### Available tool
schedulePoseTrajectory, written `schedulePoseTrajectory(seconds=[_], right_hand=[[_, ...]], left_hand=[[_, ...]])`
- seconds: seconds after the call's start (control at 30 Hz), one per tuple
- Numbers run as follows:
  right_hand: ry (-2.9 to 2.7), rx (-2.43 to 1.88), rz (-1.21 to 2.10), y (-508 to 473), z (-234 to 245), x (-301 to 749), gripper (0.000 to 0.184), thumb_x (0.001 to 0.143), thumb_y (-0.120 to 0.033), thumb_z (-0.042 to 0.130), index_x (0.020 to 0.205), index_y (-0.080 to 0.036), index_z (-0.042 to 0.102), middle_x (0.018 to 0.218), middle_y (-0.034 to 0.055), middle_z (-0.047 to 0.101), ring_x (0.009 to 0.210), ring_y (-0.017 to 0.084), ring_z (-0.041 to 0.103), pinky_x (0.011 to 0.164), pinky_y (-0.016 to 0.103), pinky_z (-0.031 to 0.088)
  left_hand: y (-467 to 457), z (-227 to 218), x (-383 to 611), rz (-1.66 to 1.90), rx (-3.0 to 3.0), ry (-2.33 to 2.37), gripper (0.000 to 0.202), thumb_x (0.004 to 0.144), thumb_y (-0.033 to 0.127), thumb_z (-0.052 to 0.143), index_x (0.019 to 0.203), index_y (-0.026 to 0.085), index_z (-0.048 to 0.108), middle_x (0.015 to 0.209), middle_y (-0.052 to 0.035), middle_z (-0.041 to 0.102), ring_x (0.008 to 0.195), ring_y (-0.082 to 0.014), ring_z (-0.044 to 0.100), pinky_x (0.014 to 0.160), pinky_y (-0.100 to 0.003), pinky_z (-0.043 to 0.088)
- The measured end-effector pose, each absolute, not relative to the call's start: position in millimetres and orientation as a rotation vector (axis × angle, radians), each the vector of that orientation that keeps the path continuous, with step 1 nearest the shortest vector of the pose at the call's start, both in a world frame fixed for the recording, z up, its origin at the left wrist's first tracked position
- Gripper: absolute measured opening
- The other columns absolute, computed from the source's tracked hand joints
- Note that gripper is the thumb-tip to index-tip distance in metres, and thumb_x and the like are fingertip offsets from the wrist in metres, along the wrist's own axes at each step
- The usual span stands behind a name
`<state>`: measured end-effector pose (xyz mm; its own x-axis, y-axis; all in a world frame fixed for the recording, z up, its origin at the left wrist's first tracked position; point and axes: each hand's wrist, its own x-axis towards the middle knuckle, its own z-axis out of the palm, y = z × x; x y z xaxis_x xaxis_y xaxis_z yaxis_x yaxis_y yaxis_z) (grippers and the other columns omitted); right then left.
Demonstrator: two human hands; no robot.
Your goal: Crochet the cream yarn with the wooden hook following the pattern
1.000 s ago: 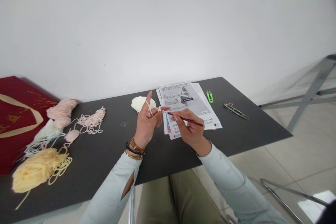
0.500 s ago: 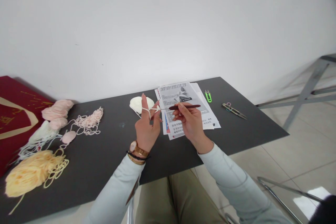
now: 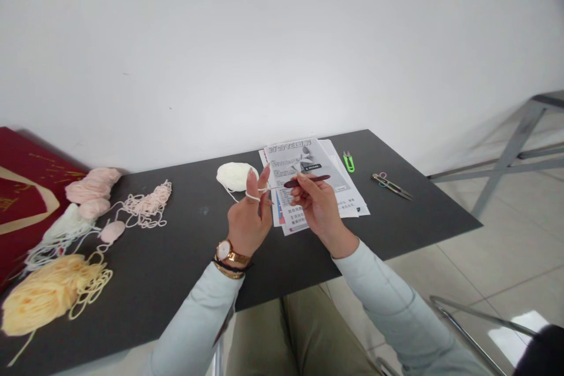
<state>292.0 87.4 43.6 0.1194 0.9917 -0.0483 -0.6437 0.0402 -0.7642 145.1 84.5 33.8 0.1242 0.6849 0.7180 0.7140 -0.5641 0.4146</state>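
Note:
Between finger and thumb, my right hand (image 3: 321, 204) grips a crochet hook (image 3: 314, 181) by its dark brown handle, the thin shaft pointing left. White yarn (image 3: 252, 196) loops around the fingers of my left hand (image 3: 249, 224), two of which are raised. The hook's tip meets the yarn close to those fingers, but the stitch itself is too small to make out. Just behind my left hand lies a cream-white yarn ball (image 3: 237, 177), with a strand leading to the hand. Under the hook are printed sheets (image 3: 294, 158), partly covered by my right hand.
Green thread snips (image 3: 348, 162) and metal scissors (image 3: 392, 186) lie on the dark table (image 3: 423, 217) at right. To the left are pink yarn (image 3: 94, 185), loose pale-pink yarn (image 3: 147, 205), yellow yarn (image 3: 44, 294) and a red bag (image 3: 22, 188). A white wall (image 3: 282, 59) stands behind.
My left hand's fingers have shifted: two now stand raised, with the yarn around them. The hook has moved slightly left and its handle tilts a little more. The view has shifted slightly.

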Motion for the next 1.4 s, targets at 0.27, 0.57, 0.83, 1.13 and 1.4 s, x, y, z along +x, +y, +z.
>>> schedulePoseTrajectory(seconds=[0.27, 0.57, 0.83, 1.13, 1.4], right_hand=[[-0.626, -0.707, 1.368, 88, 42, 293, 0.016, 0.07, -0.03, 0.076, 0.071, -0.015, 0.07, 0.054, -0.0005, 0.068, 0.042, 0.007, 0.058, 0.044, 0.015, 0.051], [-0.92, -0.783, 1.085, 81, 40, 290, 0.012, 0.073, -0.028, 0.074, 0.081, -0.02, 0.075, 0.072, 0.0016, 0.074, 0.056, 0.013, 0.065, 0.055, 0.026, 0.056], [-1.033, -0.765, 0.976, 75, 45, 288, 0.008, 0.073, -0.023, 0.074, 0.08, -0.023, 0.075, 0.072, 0.0006, 0.073, 0.056, 0.013, 0.064, 0.054, 0.027, 0.055], [-1.539, -0.667, 0.348, 68, 35, 292, 0.034, 0.079, -0.006, 0.063, 0.105, -0.026, 0.071, 0.09, 0.0065, 0.074, 0.08, 0.019, 0.067, 0.071, 0.034, 0.055], [-1.523, -0.697, 0.392, 63, 37, 289, 0.031, 0.082, -0.012, 0.061, 0.105, -0.029, 0.071, 0.091, 0.0065, 0.074, 0.081, 0.021, 0.068, 0.071, 0.037, 0.056]], left_hand=[[84, 50, 147, -2.083, -2.499, -1.728, 0.082, 0.086, 0.025, 0.057, 0.15, 0.024, 0.007, 0.096, -0.0042, 0.076, 0.052, -0.0119, 0.066, 0.054, -0.021, 0.052], [88, 51, 151, -2.87, -2.488, -1.803, 0.092, 0.08, 0.026, 0.067, 0.15, 0.024, 0.007, 0.069, 0.0009, 0.074, 0.054, -0.0136, 0.067, 0.054, -0.021, 0.05], [90, 51, 151, -2.968, -2.434, -1.811, 0.094, 0.079, 0.029, 0.068, 0.15, 0.022, 0.007, 0.066, -0.0008, 0.073, 0.069, -0.019, 0.071, 0.052, -0.02, 0.05], [91, 52, 151, -3.165, -2.386, -1.738, 0.1, 0.078, 0.025, 0.069, 0.149, 0.031, 0.0, 0.086, -0.0024, 0.074, 0.061, -0.0132, 0.068, 0.047, -0.019, 0.051], [90, 57, 149, -3.328, -2.349, -1.718, 0.105, 0.076, 0.021, 0.072, 0.149, 0.028, -0.003, 0.075, -0.0004, 0.072, 0.061, -0.0149, 0.069, 0.044, -0.017, 0.049]])
